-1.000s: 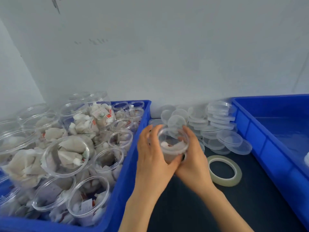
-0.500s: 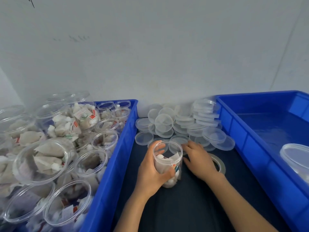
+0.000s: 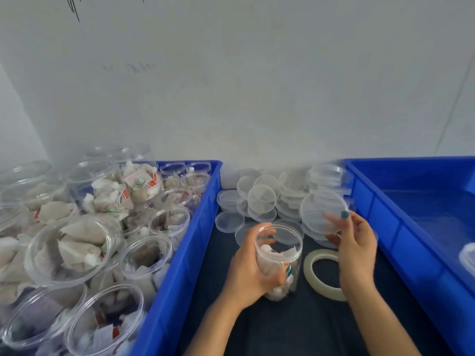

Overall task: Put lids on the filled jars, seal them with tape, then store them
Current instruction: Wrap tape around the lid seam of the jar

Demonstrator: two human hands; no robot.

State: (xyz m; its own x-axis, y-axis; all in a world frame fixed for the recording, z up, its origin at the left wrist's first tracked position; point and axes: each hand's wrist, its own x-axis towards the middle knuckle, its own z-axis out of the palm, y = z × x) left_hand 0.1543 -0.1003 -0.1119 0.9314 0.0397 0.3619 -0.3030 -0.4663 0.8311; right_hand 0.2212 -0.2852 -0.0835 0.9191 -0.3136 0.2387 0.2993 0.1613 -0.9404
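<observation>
Right hand pinches a clear lid up and to the right of the open jar, which the left hand grips upright on the bench. Lid just needs to drop left onto the mouth.

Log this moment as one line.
step: lidding | left hand: grips open jar | right hand: pinches lid, not yet on | tape: lying beside jar
</observation>
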